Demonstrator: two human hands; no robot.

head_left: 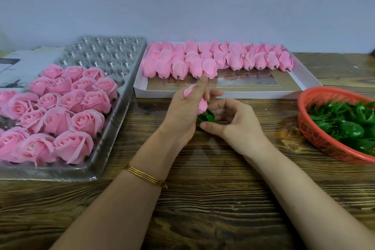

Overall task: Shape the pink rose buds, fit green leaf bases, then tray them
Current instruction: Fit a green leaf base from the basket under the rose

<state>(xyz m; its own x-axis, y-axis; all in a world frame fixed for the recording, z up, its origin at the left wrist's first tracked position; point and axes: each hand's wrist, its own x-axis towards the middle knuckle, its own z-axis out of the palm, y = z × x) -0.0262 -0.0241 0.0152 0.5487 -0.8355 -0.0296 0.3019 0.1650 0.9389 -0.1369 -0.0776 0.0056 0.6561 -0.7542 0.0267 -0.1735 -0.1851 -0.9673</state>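
Both bare forearms reach in from the lower edge and converge in the middle. The left hand (185,111) shows its back, its fingers curled round a pink rose bud (203,106), with one finger raised straight. The right hand (235,126), just beside it, pinches a green leaf base (207,117) between thumb and curled fingers, at the bud's lower end.

Pink bud (203,106) — against green base (207,117)

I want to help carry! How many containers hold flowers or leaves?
3. The clear tray of finished roses on the left, the white box of buds at the back middle, the red basket of green leaf bases on the right. None seems hidden.
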